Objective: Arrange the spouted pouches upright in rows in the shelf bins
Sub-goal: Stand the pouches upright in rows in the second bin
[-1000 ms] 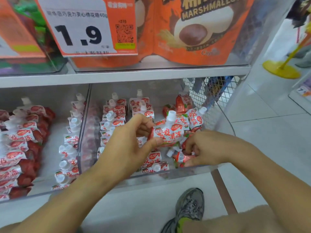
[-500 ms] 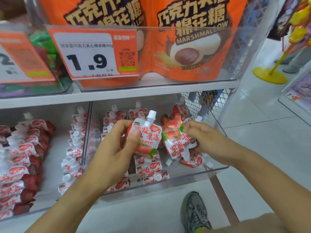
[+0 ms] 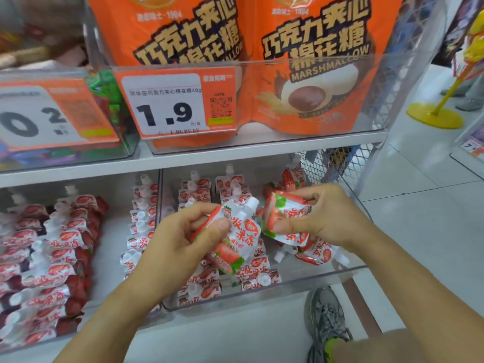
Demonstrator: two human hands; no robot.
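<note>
**Two soft pouches in hand above a half-sorted bin**

Nearest the camera, the left hand [image 3: 180, 247] holds a spouted pouch [image 3: 235, 237] by its upper edge, thumb pressed flat on the printed front, the other fingers curled behind; the white cap tilts up and to the right. Just beside it, the right hand [image 3: 322, 218] pinches a second pouch [image 3: 284, 218] between thumb and curled fingers, the film crumpled and turned sideways, its spout hidden. Both are lifted above the right bin [image 3: 288, 280].

These look light and floppy: glossy film that dents under a thumb and is probably slick. The stiffest place to take hold seems to be the top seam beside the cap; squeezing the belly would only buckle it. Set down alone, one would likely slump, so each wants a neighbour to lean on.

Below the hands, the bin's left side carries upright rows [image 3: 201, 189] running to the back, while loose pouches [image 3: 314, 254] lie jumbled on the right. Further left, the neighbouring bin [image 3: 110, 303] holds more rows. Above, on the upper shelf, stand orange marshmallow bags [image 3: 309, 74] behind a price card [image 3: 170, 106]
</note>
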